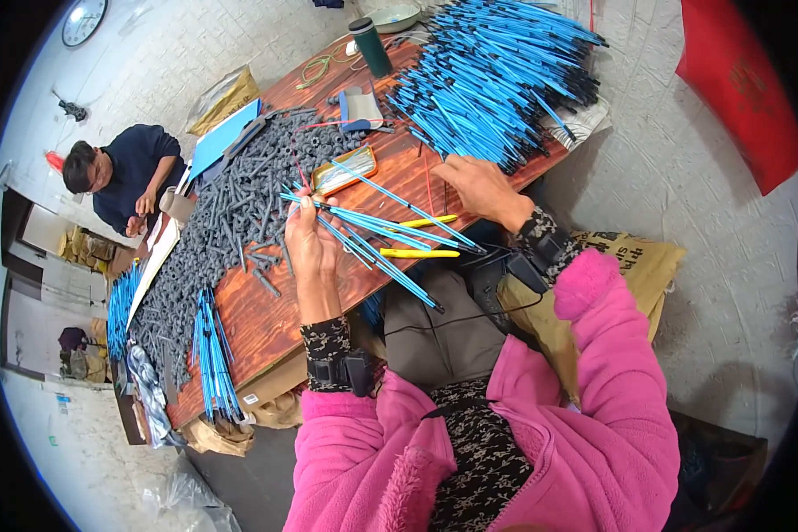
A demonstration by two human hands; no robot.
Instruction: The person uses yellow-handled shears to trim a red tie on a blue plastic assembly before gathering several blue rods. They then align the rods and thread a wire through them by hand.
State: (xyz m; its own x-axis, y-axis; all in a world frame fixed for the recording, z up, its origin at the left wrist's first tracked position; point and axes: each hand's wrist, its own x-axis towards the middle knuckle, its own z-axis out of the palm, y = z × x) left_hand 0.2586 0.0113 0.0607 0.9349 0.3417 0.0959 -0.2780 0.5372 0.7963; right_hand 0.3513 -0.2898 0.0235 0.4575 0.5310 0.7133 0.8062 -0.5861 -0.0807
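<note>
A loose bunch of thin blue rods (381, 232) with black end pieces lies fanned out in my left hand (310, 244), whose fingers are closed around them near one end. The rods slant down to the right above the table edge. Over at the large heap of similar blue rods (492, 80), my right hand (483, 188) has its fingers pinched on the black end of a rod at the heap's near edge. Yellow-handled pliers (419, 254) lie below the held rods. Just beyond my left hand is a small gold-rimmed tray (346, 171) with fine thin pieces in it.
Dark grey plastic fittings (230, 195) are piled across the reddish wooden table (257, 324). A green tumbler (371, 48) stands at the back. Another bundle of blue rods (211, 359) leans at the left edge. Across the table a person (133, 173) works. A yellow sack (625, 266) is beside my legs.
</note>
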